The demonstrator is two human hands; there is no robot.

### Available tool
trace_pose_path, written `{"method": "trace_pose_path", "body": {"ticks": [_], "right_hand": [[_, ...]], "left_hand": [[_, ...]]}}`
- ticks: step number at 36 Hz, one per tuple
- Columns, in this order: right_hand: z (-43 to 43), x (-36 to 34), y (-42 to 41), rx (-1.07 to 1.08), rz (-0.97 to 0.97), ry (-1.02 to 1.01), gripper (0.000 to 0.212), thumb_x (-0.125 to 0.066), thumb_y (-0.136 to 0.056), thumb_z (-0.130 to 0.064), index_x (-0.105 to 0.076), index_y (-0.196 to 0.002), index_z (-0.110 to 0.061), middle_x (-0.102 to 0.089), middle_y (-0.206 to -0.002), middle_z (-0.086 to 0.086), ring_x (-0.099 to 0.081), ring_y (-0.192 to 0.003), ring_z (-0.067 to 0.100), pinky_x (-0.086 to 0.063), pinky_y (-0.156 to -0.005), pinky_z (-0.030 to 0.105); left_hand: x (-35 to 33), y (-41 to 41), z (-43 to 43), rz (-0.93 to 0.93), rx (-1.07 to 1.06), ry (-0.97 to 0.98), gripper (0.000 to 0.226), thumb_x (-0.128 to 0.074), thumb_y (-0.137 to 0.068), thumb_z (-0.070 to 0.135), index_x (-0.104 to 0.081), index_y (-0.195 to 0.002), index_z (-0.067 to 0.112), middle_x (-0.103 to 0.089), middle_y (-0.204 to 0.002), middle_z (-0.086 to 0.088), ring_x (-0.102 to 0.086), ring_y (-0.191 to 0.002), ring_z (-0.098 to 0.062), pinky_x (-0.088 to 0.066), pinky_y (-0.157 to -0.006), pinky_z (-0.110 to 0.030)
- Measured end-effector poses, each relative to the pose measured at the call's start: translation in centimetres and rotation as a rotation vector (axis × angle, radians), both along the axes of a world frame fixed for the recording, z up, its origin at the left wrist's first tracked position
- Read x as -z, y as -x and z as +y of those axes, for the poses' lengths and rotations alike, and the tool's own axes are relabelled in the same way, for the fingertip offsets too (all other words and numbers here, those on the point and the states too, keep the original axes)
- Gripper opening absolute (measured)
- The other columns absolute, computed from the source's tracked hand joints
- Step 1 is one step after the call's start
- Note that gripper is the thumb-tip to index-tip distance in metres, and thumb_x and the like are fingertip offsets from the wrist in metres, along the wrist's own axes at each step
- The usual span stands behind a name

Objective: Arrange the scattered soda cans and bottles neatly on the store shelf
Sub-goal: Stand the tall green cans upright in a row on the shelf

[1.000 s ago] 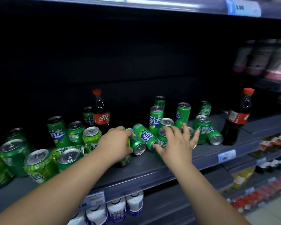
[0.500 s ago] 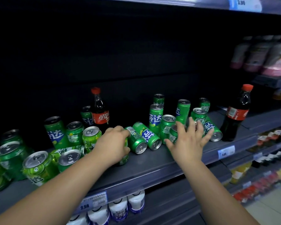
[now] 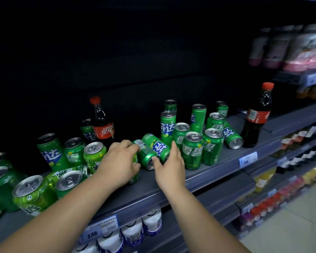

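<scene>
Green soda cans crowd the dark grey shelf (image 3: 208, 173). My left hand (image 3: 119, 161) grips a green can (image 3: 134, 171) near the front edge, fingers curled over its top. Just right of it, two green cans lie on their sides (image 3: 145, 152) (image 3: 158, 146). My right hand (image 3: 169, 161) reaches onto them with straight fingers, the thumb touching a can end. To the right stands an upright group of green cans (image 3: 192, 150), with one can lying behind them (image 3: 232, 136). Two cola bottles stand upright, one at the back (image 3: 102, 123) and one at the right (image 3: 256, 117).
More green cans (image 3: 51, 152) stand and lie (image 3: 31, 192) jumbled at the left end. A price tag (image 3: 248, 159) hangs on the shelf's front lip. White bottles (image 3: 133, 232) fill the shelf below. Other shelves of goods (image 3: 299, 52) stand at the right.
My right hand left the cans at the right, now standing upright at the front, and moved left to the two lying cans. My left hand stayed on its can.
</scene>
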State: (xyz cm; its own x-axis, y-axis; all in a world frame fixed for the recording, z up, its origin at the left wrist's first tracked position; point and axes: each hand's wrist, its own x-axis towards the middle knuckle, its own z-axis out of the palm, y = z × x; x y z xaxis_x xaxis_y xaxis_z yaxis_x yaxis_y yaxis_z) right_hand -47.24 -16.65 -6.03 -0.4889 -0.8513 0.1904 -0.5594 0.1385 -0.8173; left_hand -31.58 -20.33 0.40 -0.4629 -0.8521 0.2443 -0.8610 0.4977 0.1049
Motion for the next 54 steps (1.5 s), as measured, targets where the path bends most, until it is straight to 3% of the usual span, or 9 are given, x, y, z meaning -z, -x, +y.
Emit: {"method": "trace_pose_path", "body": {"ticks": [9,15,22,28,36,41,47,51,54], "right_hand": [[-0.6,-0.3,-0.1,0.071,0.178,-0.083,0.048,-0.064,-0.093,-0.039,-0.043,-0.133,-0.022,-0.046,-0.134,0.002,-0.064,-0.106,0.031,-0.050,-0.088,0.043],[-0.4,-0.3,0.2,0.070,0.160,-0.050,0.049,-0.069,-0.089,-0.038,-0.044,-0.130,-0.023,-0.053,-0.130,0.003,-0.062,-0.107,0.030,-0.050,-0.086,0.040],[1.8,-0.9,1.4,0.059,-0.049,0.256,0.048,-0.076,-0.082,-0.025,-0.048,-0.121,-0.019,-0.056,-0.119,-0.002,-0.052,-0.112,0.022,-0.042,-0.091,0.032],[2.0,-4.6,2.7,-0.017,0.054,0.314,0.050,-0.073,-0.084,-0.024,-0.050,-0.128,-0.018,-0.056,-0.123,-0.003,-0.044,-0.117,0.019,-0.034,-0.092,0.026],[0.3,-6.2,4.6,-0.271,0.293,0.268,0.031,-0.062,-0.082,-0.048,-0.064,-0.105,-0.028,-0.056,-0.114,-0.008,-0.052,-0.111,0.021,-0.043,-0.096,0.036],[0.7,-6.9,5.4,-0.384,0.294,0.247,0.032,-0.079,-0.079,-0.023,-0.066,-0.108,-0.025,-0.054,-0.114,-0.010,-0.055,-0.105,0.011,-0.046,-0.096,0.032],[1.6,-13.1,1.4,-0.545,0.354,0.537,0.030,-0.082,-0.069,-0.017,-0.074,-0.098,-0.018,-0.064,-0.113,-0.002,-0.062,-0.105,0.011,-0.048,-0.094,0.025],[3.4,-18.2,-3.9,-0.742,0.203,0.602,0.029,-0.080,-0.068,-0.023,-0.073,-0.096,-0.029,-0.067,-0.113,-0.013,-0.063,-0.104,-0.002,-0.045,-0.093,0.014],[4.1,-19.7,-8.3,-0.923,0.015,0.562,0.029,-0.081,-0.063,-0.041,-0.074,-0.090,-0.036,-0.070,-0.116,-0.014,-0.065,-0.107,0.002,-0.050,-0.095,0.025]], "left_hand": [[-0.1,-0.2,0.4,0.015,0.013,0.018,0.047,-0.071,-0.076,0.036,-0.058,-0.121,0.027,-0.053,-0.122,0.003,-0.048,-0.112,-0.028,-0.046,-0.094,-0.039],[-0.1,-0.3,0.6,0.022,0.017,0.035,0.051,-0.073,-0.078,0.037,-0.058,-0.125,0.024,-0.054,-0.123,0.001,-0.049,-0.113,-0.029,-0.041,-0.096,-0.036],[-0.3,0.0,0.6,0.052,-0.019,0.002,0.059,-0.072,-0.082,0.041,-0.050,-0.135,0.025,-0.047,-0.136,0.000,-0.047,-0.119,-0.029,-0.042,-0.099,-0.037],[0.0,0.3,0.8,0.156,-0.045,-0.038,0.066,-0.074,-0.081,0.042,-0.047,-0.139,0.025,-0.040,-0.145,-0.005,-0.040,-0.129,-0.032,-0.039,-0.106,-0.043],[-1.0,-1.3,2.4,0.239,-0.003,-0.031,0.073,-0.078,-0.076,0.043,-0.043,-0.138,0.026,-0.035,-0.145,-0.003,-0.037,-0.134,-0.025,-0.033,-0.112,-0.035],[-2.8,-4.3,3.8,0.235,0.027,0.095,0.066,-0.076,-0.077,0.041,-0.047,-0.135,0.026,-0.043,-0.140,0.001,-0.044,-0.129,-0.024,-0.038,-0.109,-0.039],[-5.3,-9.3,5.4,0.227,-0.028,0.212,0.056,-0.073,-0.076,0.044,-0.055,-0.126,0.026,-0.050,-0.131,0.004,-0.051,-0.120,-0.022,-0.043,-0.102,-0.037],[-6.8,-15.5,7.6,0.205,-0.132,0.264,0.044,-0.063,-0.075,0.049,-0.063,-0.113,0.027,-0.059,-0.122,0.006,-0.058,-0.113,-0.020,-0.049,-0.097,-0.039],[-7.3,-22.1,10.1,0.205,-0.297,0.337,0.039,-0.063,-0.075,0.048,-0.068,-0.106,0.025,-0.064,-0.114,0.005,-0.061,-0.108,-0.020,-0.050,-0.094,-0.037]]}}
